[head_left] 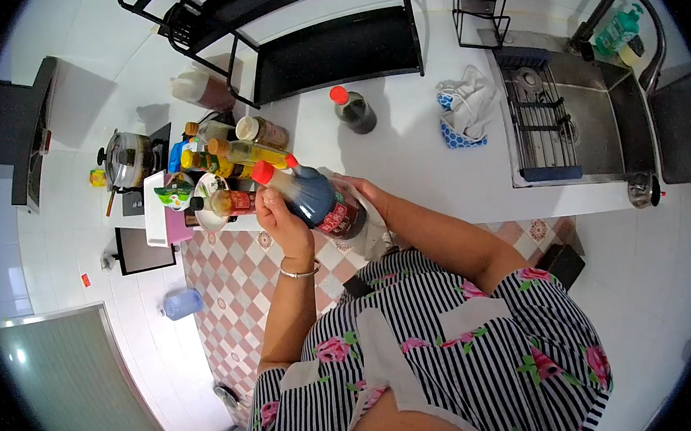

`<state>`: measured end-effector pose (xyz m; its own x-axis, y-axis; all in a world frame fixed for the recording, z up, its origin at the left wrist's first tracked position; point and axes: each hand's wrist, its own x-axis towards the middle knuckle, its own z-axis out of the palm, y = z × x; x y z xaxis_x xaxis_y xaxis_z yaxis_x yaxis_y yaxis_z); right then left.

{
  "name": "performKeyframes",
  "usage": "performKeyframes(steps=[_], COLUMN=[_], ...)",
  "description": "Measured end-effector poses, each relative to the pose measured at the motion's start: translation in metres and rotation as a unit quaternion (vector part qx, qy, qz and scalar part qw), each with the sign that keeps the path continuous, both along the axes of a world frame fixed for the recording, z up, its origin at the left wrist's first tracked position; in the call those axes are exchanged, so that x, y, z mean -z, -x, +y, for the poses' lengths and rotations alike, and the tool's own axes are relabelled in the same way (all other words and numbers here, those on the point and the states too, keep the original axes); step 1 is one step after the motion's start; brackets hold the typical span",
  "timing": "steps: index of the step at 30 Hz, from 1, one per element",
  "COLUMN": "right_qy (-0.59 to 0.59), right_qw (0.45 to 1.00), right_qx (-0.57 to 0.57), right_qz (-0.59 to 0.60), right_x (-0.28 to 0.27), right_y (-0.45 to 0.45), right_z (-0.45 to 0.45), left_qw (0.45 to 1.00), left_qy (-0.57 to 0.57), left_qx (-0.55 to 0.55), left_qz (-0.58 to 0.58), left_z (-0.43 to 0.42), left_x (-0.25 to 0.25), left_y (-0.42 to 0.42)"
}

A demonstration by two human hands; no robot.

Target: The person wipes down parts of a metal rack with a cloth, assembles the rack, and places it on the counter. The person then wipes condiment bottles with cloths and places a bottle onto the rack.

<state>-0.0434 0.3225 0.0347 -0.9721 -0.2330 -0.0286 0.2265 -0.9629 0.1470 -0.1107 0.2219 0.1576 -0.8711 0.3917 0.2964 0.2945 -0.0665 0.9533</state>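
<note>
A large dark sauce bottle (320, 197) with a red cap and a red label is tilted in front of my chest, over the counter's front edge. My left hand (282, 224) is closed around its upper part, near the cap. At the bottle's lower side, my right hand (364, 194) grips a whitish cloth (375, 233) that lies against it. Part of the right fingers is hidden behind the bottle and cloth. Just left of my left hand is a smaller bottle with a dark cap and red label (236, 202). Another dark bottle with a red cap (357, 114) stands alone on the counter.
Several bottles and jars, including a yellow oil bottle (257, 152), crowd the counter's left part. Behind stands a black rack (334, 52). A crumpled blue-and-white cloth (466, 111) lies near the sink (609, 141). A glass-lidded pot (128, 159) sits far left.
</note>
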Motion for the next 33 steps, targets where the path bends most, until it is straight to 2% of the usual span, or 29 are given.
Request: performKeyframes(steps=[1,4,7,10,13,15,17,18,19,20,21,22,24,25,26,28,29,30,32,33], right_qy=[0.028,0.031,0.056,0.069,0.123,0.075,-0.059,-0.168,-0.367,-0.548,-0.768,-0.914,-0.941,-0.928,-0.908,-0.902,-0.912,-0.88,-0.854,-0.877], right_qw=[1.0,0.995,0.985,0.978,0.95,0.958,0.953,0.932,0.864,0.757,0.543,0.278,0.214,0.294,0.371,0.291,0.081,-0.001,-0.033,-0.016], right_qx=[-0.001,0.089,0.165,0.194,0.272,0.276,0.291,0.302,0.311,0.293,0.246,0.173,0.151,0.126,0.099,0.216,0.283,0.25,0.101,0.1], right_qz=[-0.003,-0.012,-0.019,-0.008,0.092,0.027,-0.055,-0.104,-0.146,-0.203,-0.234,-0.242,-0.215,-0.193,-0.166,-0.236,-0.287,-0.403,-0.509,-0.469], right_x=[0.002,-0.033,-0.035,-0.024,-0.008,0.029,0.076,0.1,0.09,0.083,0.028,-0.007,-0.012,-0.018,-0.02,-0.009,-0.014,-0.002,0.02,0.046], right_y=[0.001,-0.013,-0.011,-0.003,0.003,0.024,0.042,0.049,0.044,0.04,0.019,0.003,-0.013,-0.021,-0.03,-0.058,-0.076,-0.089,-0.113,-0.128], right_z=[0.0,-0.001,-0.01,-0.014,-0.025,-0.039,-0.044,-0.038,-0.026,-0.014,0.006,0.019,0.027,0.039,0.051,0.086,0.107,0.124,0.15,0.164], left_qw=[0.999,0.997,0.996,0.984,0.983,0.986,0.991,0.994,0.996,0.996,0.992,0.994,0.996,0.995,0.996,0.995,0.995,0.996,0.996,0.996], left_qy=[-0.01,-0.061,-0.077,-0.14,-0.158,-0.152,-0.127,-0.103,-0.079,-0.055,-0.113,-0.1,-0.071,-0.069,-0.052,-0.018,0.001,-0.003,-0.011,-0.028], left_qx=[-0.037,-0.042,-0.048,-0.067,-0.021,-0.006,-0.018,-0.03,-0.041,-0.051,-0.053,-0.04,-0.017,-0.065,-0.055,-0.042,-0.029,-0.023,-0.004,0.006], left_qz=[-0.01,-0.012,-0.008,-0.085,-0.087,-0.069,-0.039,-0.009,0.021,0.05,0.023,0.03,0.046,0.029,0.05,0.092,0.093,0.091,0.087,0.082], left_z=[0.005,0.009,0.009,0.013,0.015,0.015,0.015,0.012,0.009,0.008,0.016,0.015,0.007,0.013,0.012,0.007,0.0,-0.001,0.005,0.005], left_x=[-0.004,-0.009,-0.005,-0.012,-0.016,-0.016,-0.015,-0.016,-0.017,-0.018,-0.023,-0.022,-0.021,-0.026,-0.027,-0.029,-0.025,-0.025,-0.024,-0.016], left_y=[-0.003,-0.005,-0.004,-0.006,-0.012,-0.012,-0.008,-0.006,-0.002,-0.002,-0.005,-0.004,0.008,0.005,0.005,0.008,0.012,0.013,0.01,0.013])
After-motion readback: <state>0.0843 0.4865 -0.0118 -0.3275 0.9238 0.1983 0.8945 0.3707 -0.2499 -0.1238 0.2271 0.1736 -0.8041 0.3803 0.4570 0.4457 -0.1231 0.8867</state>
